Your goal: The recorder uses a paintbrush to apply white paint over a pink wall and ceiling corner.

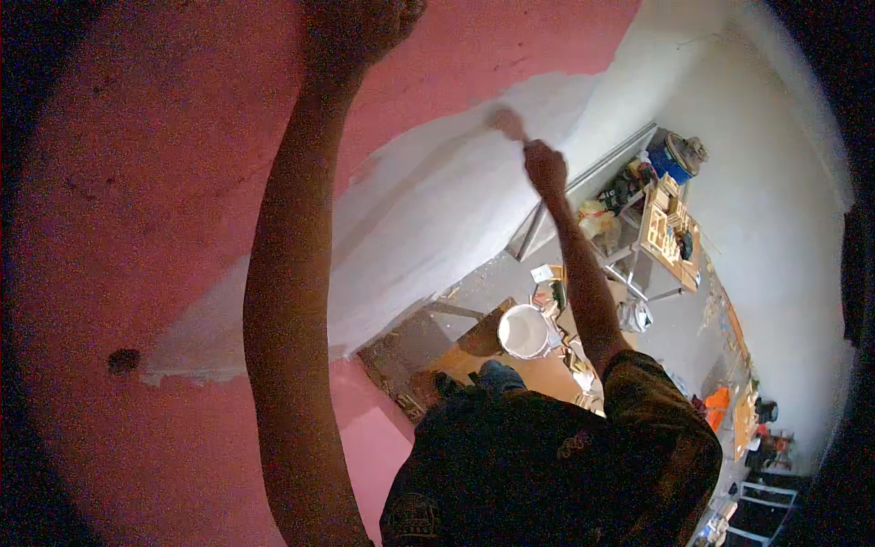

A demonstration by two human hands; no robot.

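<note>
My right hand (546, 170) is closed round the handle of what looks like a paintbrush (504, 121), its wide brownish head blurred against the wall. Behind it, a broad white painted band (410, 219) crosses the pink wall (164, 182) at a slant, with a ragged upper edge. My left hand (369, 32) is raised high on the pink part, dark and partly cut off by the top of the head view. Its visible fingers are curled, and what they may hold is hidden. Below stands a white bucket (525, 332), whitish inside.
The bucket stands by my feet on a brown board (447, 356). A wooden table (668, 239) with wood pieces stands to the right, near a blue bucket (673, 160). Scraps and an orange item (718, 407) lie along the floor. A dark hole (124, 361) marks the wall.
</note>
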